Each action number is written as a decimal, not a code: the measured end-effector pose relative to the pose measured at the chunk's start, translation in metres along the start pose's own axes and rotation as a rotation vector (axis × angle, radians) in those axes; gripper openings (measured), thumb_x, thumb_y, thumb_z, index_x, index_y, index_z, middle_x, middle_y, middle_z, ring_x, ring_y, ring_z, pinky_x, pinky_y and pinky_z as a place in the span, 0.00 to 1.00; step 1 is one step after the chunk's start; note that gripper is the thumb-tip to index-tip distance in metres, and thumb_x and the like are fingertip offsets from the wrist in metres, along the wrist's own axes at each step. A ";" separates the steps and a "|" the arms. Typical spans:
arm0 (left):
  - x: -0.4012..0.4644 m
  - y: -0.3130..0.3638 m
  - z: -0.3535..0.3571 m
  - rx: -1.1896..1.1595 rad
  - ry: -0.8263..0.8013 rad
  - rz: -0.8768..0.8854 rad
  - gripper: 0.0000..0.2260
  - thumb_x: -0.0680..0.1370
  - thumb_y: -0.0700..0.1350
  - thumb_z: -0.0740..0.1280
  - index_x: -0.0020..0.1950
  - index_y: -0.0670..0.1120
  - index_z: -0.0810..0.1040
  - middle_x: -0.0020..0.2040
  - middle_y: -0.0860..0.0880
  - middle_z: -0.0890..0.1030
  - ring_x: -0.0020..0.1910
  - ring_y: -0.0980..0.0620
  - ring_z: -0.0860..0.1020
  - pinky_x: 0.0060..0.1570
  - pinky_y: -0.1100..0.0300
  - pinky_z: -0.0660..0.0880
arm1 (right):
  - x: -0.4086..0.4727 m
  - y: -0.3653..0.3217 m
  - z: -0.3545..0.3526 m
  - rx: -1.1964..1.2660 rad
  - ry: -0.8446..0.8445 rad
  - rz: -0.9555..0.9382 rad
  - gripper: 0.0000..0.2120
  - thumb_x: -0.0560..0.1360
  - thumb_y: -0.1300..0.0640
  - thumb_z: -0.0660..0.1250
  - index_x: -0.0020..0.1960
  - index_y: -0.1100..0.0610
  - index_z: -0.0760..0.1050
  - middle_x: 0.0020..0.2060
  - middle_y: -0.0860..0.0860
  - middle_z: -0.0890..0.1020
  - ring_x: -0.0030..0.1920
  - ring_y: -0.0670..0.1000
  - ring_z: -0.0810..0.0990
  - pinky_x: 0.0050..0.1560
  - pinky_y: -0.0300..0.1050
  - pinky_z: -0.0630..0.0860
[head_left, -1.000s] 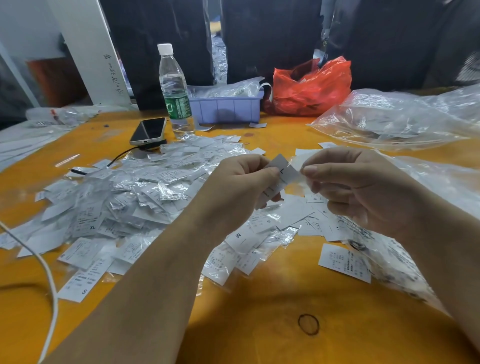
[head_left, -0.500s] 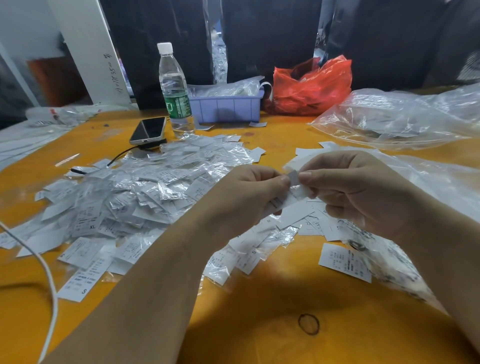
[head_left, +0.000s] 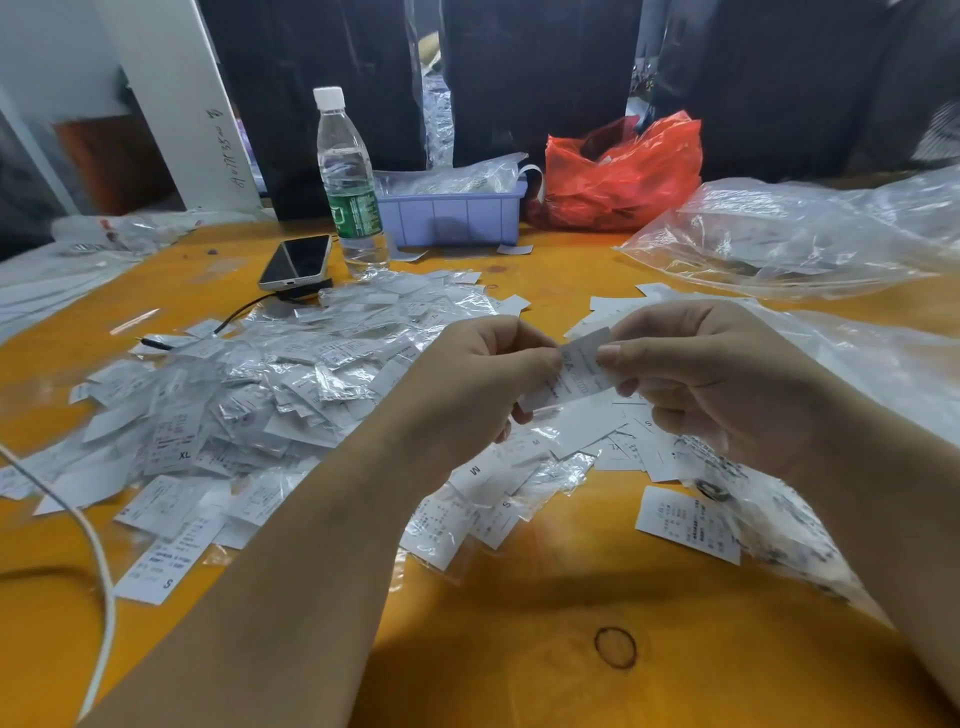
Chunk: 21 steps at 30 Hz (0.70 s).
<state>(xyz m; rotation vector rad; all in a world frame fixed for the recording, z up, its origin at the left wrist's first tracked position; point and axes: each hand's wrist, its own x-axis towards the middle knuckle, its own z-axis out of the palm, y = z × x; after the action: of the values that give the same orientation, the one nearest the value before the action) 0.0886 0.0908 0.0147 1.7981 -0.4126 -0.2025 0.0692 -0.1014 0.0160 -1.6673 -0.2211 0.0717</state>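
Above the orange table (head_left: 519, 649), both hands meet on one small white printed label (head_left: 579, 371). My left hand (head_left: 467, 384) pinches its left end between thumb and curled fingers. My right hand (head_left: 711, 384) pinches its right end with the thumb on top. A large heap of similar labels in clear sleeves (head_left: 249, 395) covers the table to the left and under my hands. A few loose labels (head_left: 688, 522) lie at the right, partly under clear plastic.
A water bottle (head_left: 350, 182), a phone (head_left: 296, 262) on a cable, a purple bin (head_left: 452, 213) and a red bag (head_left: 623, 171) stand at the back. Clear plastic bags (head_left: 810, 234) fill the right. A white cord (head_left: 101, 561) crosses front left. A rubber band (head_left: 615, 647) lies in front.
Both hands have stayed together on the label and shifted slightly lower and closer; the label has turned between the fingers, now showing its printed face more flatly.
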 end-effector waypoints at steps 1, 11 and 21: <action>0.000 -0.001 0.001 0.003 0.008 0.012 0.06 0.79 0.39 0.66 0.43 0.44 0.80 0.33 0.50 0.77 0.28 0.55 0.72 0.27 0.62 0.68 | 0.000 0.001 0.001 -0.015 -0.017 0.000 0.02 0.66 0.57 0.72 0.36 0.54 0.84 0.26 0.50 0.75 0.23 0.44 0.60 0.23 0.35 0.56; 0.001 0.000 -0.004 -0.071 0.034 -0.001 0.04 0.79 0.40 0.66 0.46 0.43 0.80 0.37 0.48 0.81 0.31 0.54 0.76 0.27 0.62 0.70 | 0.001 0.002 0.000 -0.004 0.022 -0.005 0.09 0.64 0.55 0.72 0.42 0.59 0.84 0.27 0.51 0.75 0.25 0.45 0.60 0.26 0.38 0.55; 0.000 -0.002 0.001 -0.004 0.065 0.078 0.03 0.77 0.38 0.68 0.45 0.43 0.81 0.33 0.51 0.82 0.31 0.56 0.76 0.26 0.62 0.70 | 0.002 0.009 0.003 -0.028 0.023 -0.001 0.16 0.61 0.51 0.76 0.41 0.62 0.81 0.28 0.57 0.64 0.23 0.46 0.59 0.22 0.36 0.60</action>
<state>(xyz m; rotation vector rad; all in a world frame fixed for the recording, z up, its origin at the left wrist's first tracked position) 0.0890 0.0906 0.0128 1.7762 -0.4345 -0.0900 0.0719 -0.0993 0.0073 -1.6948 -0.2058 0.0490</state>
